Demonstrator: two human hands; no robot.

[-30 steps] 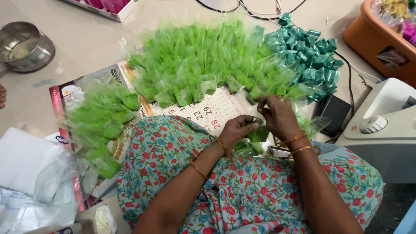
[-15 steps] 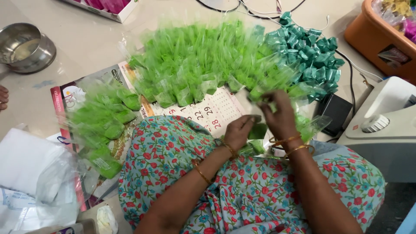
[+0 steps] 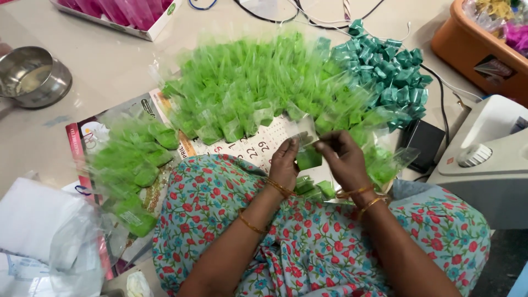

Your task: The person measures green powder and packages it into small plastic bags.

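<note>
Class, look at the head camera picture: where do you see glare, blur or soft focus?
Head view: even, soft light with faint shadows; glare on the steel bowl and the clear packet tops; the left hand and right hand look slightly soft around the small green packet.

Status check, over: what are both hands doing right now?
Left hand and right hand pinching one small clear plastic pouch of green filling. Big pile of green pouches just beyond. Nothing blocking.

Small clear packet (image 3: 308, 154) with green filling, upright between both hands, above the calendar sheet (image 3: 250, 148).
</note>
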